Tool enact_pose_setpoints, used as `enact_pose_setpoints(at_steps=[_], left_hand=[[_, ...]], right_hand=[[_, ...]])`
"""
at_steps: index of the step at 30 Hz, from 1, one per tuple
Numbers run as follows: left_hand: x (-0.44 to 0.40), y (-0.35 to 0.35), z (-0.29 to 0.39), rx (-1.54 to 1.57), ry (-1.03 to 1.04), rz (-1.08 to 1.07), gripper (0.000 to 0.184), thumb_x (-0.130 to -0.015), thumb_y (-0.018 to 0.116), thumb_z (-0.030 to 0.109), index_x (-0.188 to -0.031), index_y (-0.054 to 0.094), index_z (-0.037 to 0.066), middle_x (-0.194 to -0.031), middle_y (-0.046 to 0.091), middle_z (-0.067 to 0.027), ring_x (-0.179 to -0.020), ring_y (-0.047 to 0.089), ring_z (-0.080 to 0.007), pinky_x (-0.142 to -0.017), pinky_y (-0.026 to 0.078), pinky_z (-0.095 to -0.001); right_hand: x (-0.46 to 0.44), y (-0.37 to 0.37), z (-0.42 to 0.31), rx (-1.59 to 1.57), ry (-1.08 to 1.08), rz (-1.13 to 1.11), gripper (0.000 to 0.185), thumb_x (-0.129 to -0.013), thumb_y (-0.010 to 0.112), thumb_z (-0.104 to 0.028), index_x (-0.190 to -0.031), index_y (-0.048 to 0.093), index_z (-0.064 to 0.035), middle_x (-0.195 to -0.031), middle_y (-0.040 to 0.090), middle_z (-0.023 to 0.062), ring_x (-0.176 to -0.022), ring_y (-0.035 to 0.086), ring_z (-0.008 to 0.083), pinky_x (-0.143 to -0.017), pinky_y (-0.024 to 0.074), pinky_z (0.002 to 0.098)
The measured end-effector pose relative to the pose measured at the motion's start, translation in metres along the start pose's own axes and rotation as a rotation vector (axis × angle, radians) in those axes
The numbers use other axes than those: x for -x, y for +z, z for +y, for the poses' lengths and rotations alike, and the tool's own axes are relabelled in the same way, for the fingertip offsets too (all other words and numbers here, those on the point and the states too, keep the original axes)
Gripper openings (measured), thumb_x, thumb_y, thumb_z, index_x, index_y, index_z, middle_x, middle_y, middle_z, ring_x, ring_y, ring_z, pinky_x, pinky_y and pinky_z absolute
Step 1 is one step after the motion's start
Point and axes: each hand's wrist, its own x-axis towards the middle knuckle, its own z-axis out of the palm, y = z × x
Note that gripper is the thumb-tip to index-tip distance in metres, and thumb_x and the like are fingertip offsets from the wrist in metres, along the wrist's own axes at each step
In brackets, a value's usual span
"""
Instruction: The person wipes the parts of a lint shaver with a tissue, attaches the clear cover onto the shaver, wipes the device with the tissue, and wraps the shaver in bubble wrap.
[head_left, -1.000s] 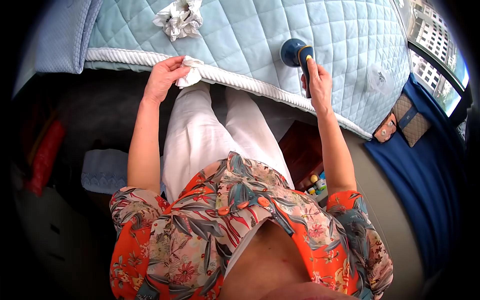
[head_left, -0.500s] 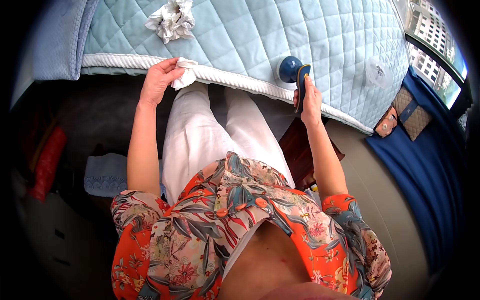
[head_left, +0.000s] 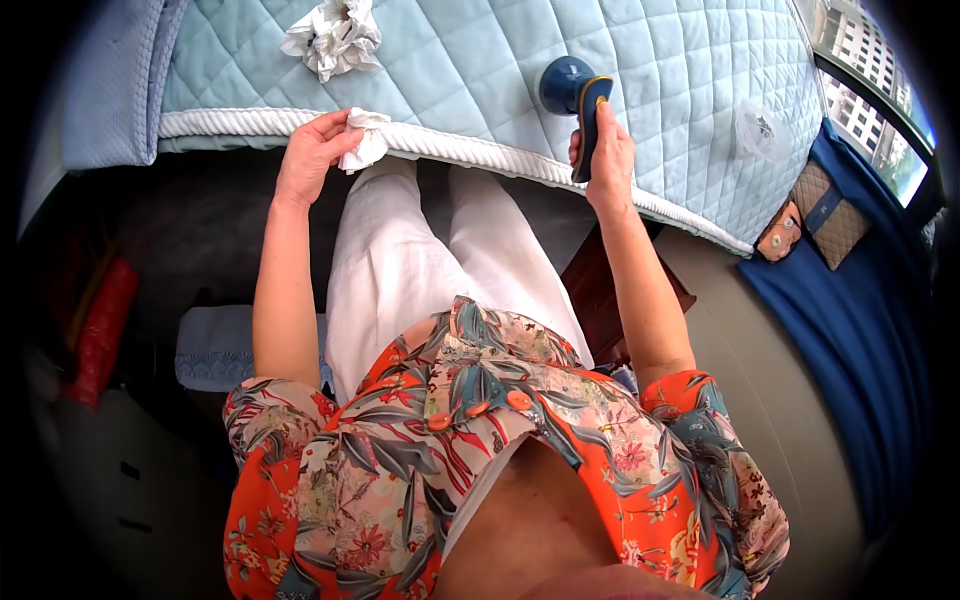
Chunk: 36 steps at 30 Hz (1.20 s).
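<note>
Left hand (head_left: 306, 160): fingers and thumb pinch a white tissue (head_left: 366, 142) at the white corded trim (head_left: 475, 153) of a light-blue quilted bedspread (head_left: 460, 60). Right hand (head_left: 612, 162): wrapped around the handle of a dark-blue handheld appliance (head_left: 588, 118), its round head over the bedspread; contact with the fabric cannot be determined. Crumpled tissues (head_left: 338, 42) lie on the bedspread beyond the left hand; a clear plastic item (head_left: 762, 132) lies to the right of the appliance.
</note>
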Motion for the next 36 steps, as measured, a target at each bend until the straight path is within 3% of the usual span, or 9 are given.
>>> enact_pose_setpoints(at_steps=[4,8,14,18,22,25,30,36], left_hand=[[-0.001,0.000,-0.002,0.011,0.010,-0.011,0.037,-0.082,0.065,0.005,-0.116,0.055,-0.004,-0.098,0.066,-0.0063,-0.083,0.061,-0.0086,-0.070,0.048,-0.0204],[-0.002,-0.001,-0.002,0.022,-0.001,-0.020,0.036,-0.082,0.065,0.005,-0.116,0.056,-0.004,-0.099,0.065,-0.0059,-0.083,0.061,-0.0084,-0.070,0.048,-0.0202],[-0.003,-0.003,-0.004,-0.003,-0.017,-0.007,0.036,-0.082,0.065,0.005,-0.116,0.056,-0.003,-0.098,0.065,-0.0047,-0.082,0.061,-0.0073,-0.069,0.048,-0.0193],[-0.007,-0.005,-0.006,-0.012,-0.005,-0.023,0.037,-0.081,0.065,0.005,-0.116,0.055,-0.004,-0.098,0.065,-0.0052,-0.082,0.061,-0.0078,-0.069,0.048,-0.0196],[-0.003,0.001,0.000,-0.022,-0.024,-0.009,0.039,-0.082,0.064,0.004,-0.118,0.054,-0.006,-0.099,0.065,-0.0072,-0.083,0.062,-0.0095,-0.070,0.049,-0.0210],[-0.003,0.001,0.001,-0.015,-0.025,-0.020,0.040,-0.082,0.064,0.004,-0.119,0.053,-0.006,-0.099,0.066,-0.0082,-0.083,0.063,-0.0103,-0.071,0.050,-0.0218],[-0.005,0.000,-0.001,-0.015,-0.033,-0.010,0.040,-0.082,0.064,0.004,-0.119,0.053,-0.006,-0.100,0.066,-0.0077,-0.083,0.062,-0.0097,-0.070,0.049,-0.0205],[-0.004,0.001,-0.002,-0.006,-0.008,-0.020,0.037,-0.082,0.064,0.004,-0.117,0.054,-0.005,-0.099,0.066,-0.0061,-0.082,0.061,-0.0078,-0.066,0.047,-0.0185]], right_hand=[[-0.014,-0.017,0.015,0.212,-0.131,0.036,0.045,-0.091,0.052,-0.043,-0.071,0.054,-0.0034,-0.055,0.052,0.0031,-0.044,0.048,0.0090,-0.041,0.0386,0.0243],[0.046,-0.013,0.047,0.529,-0.010,-0.150,0.039,-0.092,0.051,-0.039,-0.076,0.056,-0.0038,-0.055,0.052,0.0017,-0.044,0.047,0.0080,-0.040,0.0358,0.0225],[0.043,-0.061,0.056,0.104,0.080,0.050,0.040,-0.092,0.051,-0.041,-0.076,0.057,-0.0044,-0.056,0.052,0.0019,-0.043,0.047,0.0088,-0.040,0.0373,0.0227],[0.043,-0.059,0.070,0.106,0.134,0.095,0.040,-0.093,0.049,-0.042,-0.076,0.055,-0.0060,-0.055,0.051,0.0023,-0.043,0.046,0.0105,-0.040,0.0365,0.0228],[0.077,-0.025,0.071,0.243,0.208,-0.176,0.038,-0.092,0.051,-0.041,-0.078,0.056,-0.0051,-0.056,0.052,0.0029,-0.043,0.047,0.0102,-0.040,0.0369,0.0228],[0.066,-0.027,0.054,0.045,0.229,-0.083,0.038,-0.092,0.052,-0.039,-0.078,0.057,-0.0037,-0.055,0.053,0.0028,-0.042,0.047,0.0092,-0.040,0.0370,0.0228],[-0.005,-0.061,0.022,-0.102,0.052,0.221,0.041,-0.089,0.052,-0.045,-0.075,0.052,-0.0064,-0.056,0.052,0.0036,-0.042,0.047,0.0113,-0.038,0.0378,0.0237],[0.008,-0.050,0.024,0.045,0.136,0.055,0.039,-0.090,0.052,-0.043,-0.077,0.054,-0.0060,-0.057,0.053,0.0043,-0.043,0.048,0.0120,-0.039,0.0389,0.0249]])
